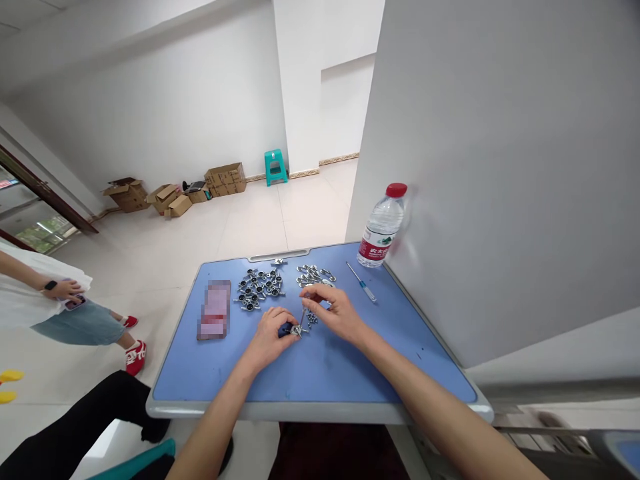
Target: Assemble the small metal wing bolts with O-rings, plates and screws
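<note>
My left hand (273, 337) is closed on a small metal fitting (299, 330) with a dark round part, held just above the blue tabletop. My right hand (333, 310) pinches a screwdriver (303, 315), its thin shaft pointing down to the fitting; the handle is mostly hidden by the fingers. Close behind the fitting lies a small pile of screws (312, 319). Several similar metal fittings with black round centres (257, 287) are heaped to the left. Beyond my right hand is a pile of curved metal pieces (313, 273).
On the blue table (340, 380) are a blurred-out flat pinkish object (215, 310), another screwdriver (361, 283) and a water bottle (383, 227) against the grey wall (500, 167). A person (45, 293) stands at left. Cardboard boxes (225, 179) and a teal stool (275, 167) stand farther back.
</note>
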The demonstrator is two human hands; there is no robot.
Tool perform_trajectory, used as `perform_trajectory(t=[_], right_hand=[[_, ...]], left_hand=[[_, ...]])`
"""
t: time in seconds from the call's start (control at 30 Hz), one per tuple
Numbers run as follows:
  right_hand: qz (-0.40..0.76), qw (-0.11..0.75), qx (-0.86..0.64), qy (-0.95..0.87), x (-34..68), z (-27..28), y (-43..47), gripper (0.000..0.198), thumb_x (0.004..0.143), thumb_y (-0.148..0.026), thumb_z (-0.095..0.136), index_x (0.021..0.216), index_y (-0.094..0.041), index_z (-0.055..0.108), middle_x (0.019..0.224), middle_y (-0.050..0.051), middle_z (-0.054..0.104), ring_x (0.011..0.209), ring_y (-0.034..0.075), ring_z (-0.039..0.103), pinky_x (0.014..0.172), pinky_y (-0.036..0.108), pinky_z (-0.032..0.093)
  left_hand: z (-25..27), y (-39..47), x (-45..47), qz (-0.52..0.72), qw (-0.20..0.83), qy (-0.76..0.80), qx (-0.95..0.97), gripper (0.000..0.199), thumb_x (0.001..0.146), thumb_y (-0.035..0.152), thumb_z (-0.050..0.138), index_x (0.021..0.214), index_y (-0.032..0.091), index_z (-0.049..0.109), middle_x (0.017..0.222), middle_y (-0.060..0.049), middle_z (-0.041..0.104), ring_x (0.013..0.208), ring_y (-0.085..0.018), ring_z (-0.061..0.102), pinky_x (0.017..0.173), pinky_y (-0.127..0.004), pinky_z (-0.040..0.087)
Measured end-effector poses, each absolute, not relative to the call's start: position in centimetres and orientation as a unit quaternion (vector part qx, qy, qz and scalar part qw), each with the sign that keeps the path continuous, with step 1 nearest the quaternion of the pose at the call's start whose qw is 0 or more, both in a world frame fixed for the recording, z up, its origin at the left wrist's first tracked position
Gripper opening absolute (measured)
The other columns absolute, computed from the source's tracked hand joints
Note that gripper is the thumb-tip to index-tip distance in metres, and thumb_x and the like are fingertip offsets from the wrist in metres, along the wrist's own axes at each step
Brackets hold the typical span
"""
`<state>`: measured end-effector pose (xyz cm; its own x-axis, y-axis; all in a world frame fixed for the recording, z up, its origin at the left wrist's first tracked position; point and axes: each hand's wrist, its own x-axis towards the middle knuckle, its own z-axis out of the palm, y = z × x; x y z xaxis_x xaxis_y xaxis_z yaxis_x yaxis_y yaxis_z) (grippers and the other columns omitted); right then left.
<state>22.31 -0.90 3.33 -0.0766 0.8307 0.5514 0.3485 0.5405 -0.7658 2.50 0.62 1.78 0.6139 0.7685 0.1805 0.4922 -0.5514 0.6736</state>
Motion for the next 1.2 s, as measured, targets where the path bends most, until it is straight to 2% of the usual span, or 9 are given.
perform_trajectory(t=[0.33, 0.7, 0.9, 1.2], right_hand=[[0.186, 0.506, -0.387, -0.748, 22.28, 3.74, -1.2, 0.014, 0.094, -0.027, 0.053, 0.092, -0.02, 0.064, 0.074, 0.003, 0.063, 0.068, 0.016, 0.057, 0.063, 0.028, 0.046], [0.212, 0.499, -0.401, -0.738, 22.15, 3.71, -1.22, 0.016, 0.092, -0.031, 0.059, 0.079, -0.02, 0.057, 0.068, 0.0, 0.057, 0.062, 0.013, 0.051, 0.058, 0.025, 0.042], [0.229, 0.492, -0.403, -0.737, 21.89, 3.7, -1.22, 0.018, 0.092, -0.033, 0.058, 0.079, -0.021, 0.057, 0.07, 0.001, 0.058, 0.063, 0.014, 0.053, 0.059, 0.026, 0.044], [0.235, 0.48, -0.413, -0.738, 21.88, 3.44, -1.28, 0.013, 0.091, -0.028, 0.057, 0.081, -0.02, 0.055, 0.071, 0.0, 0.058, 0.063, 0.014, 0.053, 0.06, 0.026, 0.043]], left_hand=[[1.38, 0.88, 2.47, 0.239, 0.3, 0.366, 0.848, 0.01, 0.081, 0.015, 0.068, 0.089, 0.02, 0.064, 0.099, -0.002, 0.064, 0.097, -0.021, 0.056, 0.093, -0.038, 0.041], [1.25, 0.93, 2.51, 0.24, 0.306, 0.373, 0.842, 0.006, 0.083, 0.018, 0.068, 0.087, 0.02, 0.066, 0.099, -0.002, 0.064, 0.097, -0.022, 0.056, 0.091, -0.038, 0.042], [1.17, 0.94, 2.47, 0.237, 0.304, 0.368, 0.847, 0.011, 0.081, 0.015, 0.071, 0.09, 0.02, 0.066, 0.099, -0.002, 0.064, 0.096, -0.021, 0.056, 0.09, -0.037, 0.04], [1.36, 0.94, 2.51, 0.225, 0.303, 0.374, 0.847, 0.005, 0.086, 0.021, 0.066, 0.09, 0.021, 0.066, 0.101, -0.003, 0.065, 0.098, -0.022, 0.056, 0.09, -0.037, 0.041]])
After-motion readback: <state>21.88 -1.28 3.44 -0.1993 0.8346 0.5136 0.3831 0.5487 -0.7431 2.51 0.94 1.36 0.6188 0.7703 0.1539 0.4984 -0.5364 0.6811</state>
